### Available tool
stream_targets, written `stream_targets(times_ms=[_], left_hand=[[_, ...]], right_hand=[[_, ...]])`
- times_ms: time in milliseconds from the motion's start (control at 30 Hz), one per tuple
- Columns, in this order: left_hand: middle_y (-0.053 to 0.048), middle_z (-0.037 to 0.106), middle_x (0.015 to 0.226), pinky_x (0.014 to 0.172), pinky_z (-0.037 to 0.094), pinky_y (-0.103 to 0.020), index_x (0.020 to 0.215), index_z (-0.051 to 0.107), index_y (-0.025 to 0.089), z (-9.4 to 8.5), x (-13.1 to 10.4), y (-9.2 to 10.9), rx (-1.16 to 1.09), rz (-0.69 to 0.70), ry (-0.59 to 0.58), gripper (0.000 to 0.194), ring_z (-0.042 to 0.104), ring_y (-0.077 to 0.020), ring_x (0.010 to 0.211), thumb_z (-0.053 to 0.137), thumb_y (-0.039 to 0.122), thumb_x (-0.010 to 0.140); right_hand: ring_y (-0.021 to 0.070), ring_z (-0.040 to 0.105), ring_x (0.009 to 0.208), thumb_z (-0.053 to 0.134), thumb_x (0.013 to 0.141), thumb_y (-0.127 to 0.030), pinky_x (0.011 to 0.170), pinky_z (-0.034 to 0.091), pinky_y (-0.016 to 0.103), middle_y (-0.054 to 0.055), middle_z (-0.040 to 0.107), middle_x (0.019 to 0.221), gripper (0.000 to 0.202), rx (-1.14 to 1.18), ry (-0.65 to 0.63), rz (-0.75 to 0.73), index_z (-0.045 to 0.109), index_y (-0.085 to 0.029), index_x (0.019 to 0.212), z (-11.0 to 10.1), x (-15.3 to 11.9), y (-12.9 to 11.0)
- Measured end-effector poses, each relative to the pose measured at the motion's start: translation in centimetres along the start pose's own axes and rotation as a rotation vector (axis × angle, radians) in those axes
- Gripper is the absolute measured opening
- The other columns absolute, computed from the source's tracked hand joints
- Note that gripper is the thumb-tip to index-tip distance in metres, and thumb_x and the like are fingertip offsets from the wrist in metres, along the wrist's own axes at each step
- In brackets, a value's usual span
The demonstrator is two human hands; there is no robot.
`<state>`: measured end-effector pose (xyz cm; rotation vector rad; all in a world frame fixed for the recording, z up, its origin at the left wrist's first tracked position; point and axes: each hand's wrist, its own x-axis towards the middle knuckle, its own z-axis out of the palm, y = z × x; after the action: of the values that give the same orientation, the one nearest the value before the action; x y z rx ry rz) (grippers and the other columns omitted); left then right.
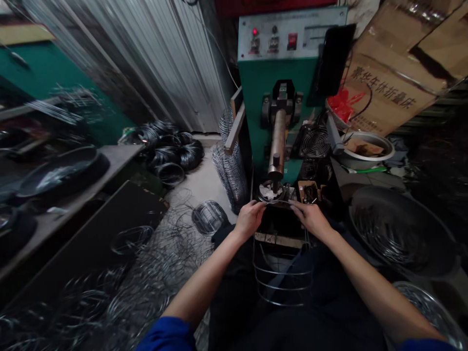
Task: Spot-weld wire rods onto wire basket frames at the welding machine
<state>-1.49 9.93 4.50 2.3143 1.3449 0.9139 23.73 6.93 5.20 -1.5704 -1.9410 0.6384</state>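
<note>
My left hand (250,218) and my right hand (310,217) pinch a wire frame (282,273) from either side of its upper edge. The frame is made of curved metal wires and hangs down over my lap. Its upper edge lies just under the tip of a thick metal arm (278,141), which sticks out of a green machine (261,73). Whether the wire touches that tip I cannot tell. Right behind my fingers sits a small round holder with crumpled whitish material (270,190).
Stacked wire grids (230,173) and a round bundle (209,217) stand to the left, beside loose wire (161,263) on the floor. A large dark pan (398,229) with wire rings is on the right. Cardboard boxes (387,83) rise behind a metal bowl (369,146).
</note>
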Motion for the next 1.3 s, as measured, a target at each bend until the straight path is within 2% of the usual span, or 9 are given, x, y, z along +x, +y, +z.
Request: stream_targets(times_ms=[67,100,233,300,533,700,1100,1300], left_hand=[[-0.008,0.069,0.088,0.073,0.05,-0.026,0.108,0.074,0.015,-0.4,0.3,0.0,-0.002,0.007,-0.002,0.022,0.065,-0.0172,0.077,0.056,0.018,0.096],[-0.008,0.069,0.088,0.073,0.05,-0.026,0.107,0.074,0.015,-0.6,0.4,0.0,-0.006,0.01,-0.002,0.022,0.065,-0.0172,0.077,0.056,0.018,0.096],[-0.008,0.069,0.088,0.073,0.049,-0.025,0.102,0.074,0.016,-1.2,0.9,0.1,-0.039,0.004,0.012,0.019,0.065,-0.0164,0.077,0.056,0.017,0.095],[-0.007,0.068,0.087,0.072,0.048,-0.024,0.099,0.074,0.016,-1.5,1.1,0.3,-0.059,0.002,0.028,0.019,0.065,-0.016,0.076,0.056,0.017,0.095],[-0.006,0.066,0.086,0.069,0.046,-0.024,0.096,0.073,0.017,-2.2,1.3,0.8,-0.018,0.023,0.035,0.022,0.062,-0.0151,0.074,0.051,0.016,0.096],[-0.007,0.065,0.084,0.068,0.045,-0.024,0.094,0.072,0.015,-2.2,1.6,0.7,0.018,0.03,0.022,0.022,0.061,-0.0151,0.073,0.05,0.014,0.095],[-0.005,0.063,0.08,0.067,0.043,-0.024,0.086,0.068,0.016,-2.4,2.1,0.7,0.007,0.031,-0.001,0.019,0.059,-0.0145,0.072,0.051,0.012,0.094],[-0.004,0.06,0.077,0.065,0.041,-0.025,0.081,0.065,0.016,-2.2,2.0,0.9,0.002,0.044,-0.01,0.026,0.056,-0.0143,0.068,0.044,0.013,0.097]], right_hand=[[0.018,0.066,0.045,0.047,0.1,-0.037,0.058,0.057,0.031,0.009,0.078,0.107,0.039,-0.014,-0.028,0.003,0.07,-0.023,0.129,-0.1,0.4,-0.2],[0.019,0.068,0.049,0.047,0.1,-0.037,0.059,0.057,0.031,0.009,0.078,0.106,0.039,-0.034,-0.028,-0.007,0.07,-0.023,0.129,-0.1,0.7,-0.2],[0.0275,0.077,0.086,0.05,0.1,-0.034,0.077,0.058,0.034,0.009,0.079,0.104,0.035,-0.157,0.019,-0.095,0.072,-0.024,0.125,-0.5,1.7,-0.5],[0.0284,0.076,0.091,0.049,0.1,-0.033,0.079,0.058,0.035,0.01,0.079,0.105,0.035,-0.198,0.012,-0.119,0.071,-0.024,0.125,-0.7,2.1,-0.7],[0.0258,0.075,0.078,0.05,0.098,-0.031,0.066,0.053,0.03,0.007,0.079,0.089,0.032,-0.331,0.016,-0.116,0.073,-0.028,0.12,-1.6,2.5,-1.7],[0.0272,0.076,0.083,0.049,0.098,-0.028,0.066,0.053,0.031,0.009,0.079,0.092,0.034,-0.387,-0.006,-0.099,0.071,-0.026,0.124,-1.7,2.9,-1.9],[0.0272,0.075,0.078,0.049,0.098,-0.031,0.064,0.052,0.031,0.009,0.079,0.089,0.033,-0.319,-0.009,-0.086,0.073,-0.028,0.12,-1.7,3.2,-1.6],[0.0287,0.075,0.089,0.05,0.097,-0.026,0.072,0.053,0.033,0.01,0.078,0.105,0.035,-0.258,-0.022,-0.11,0.071,-0.025,0.125,-1.9,3.2,-2.0]])
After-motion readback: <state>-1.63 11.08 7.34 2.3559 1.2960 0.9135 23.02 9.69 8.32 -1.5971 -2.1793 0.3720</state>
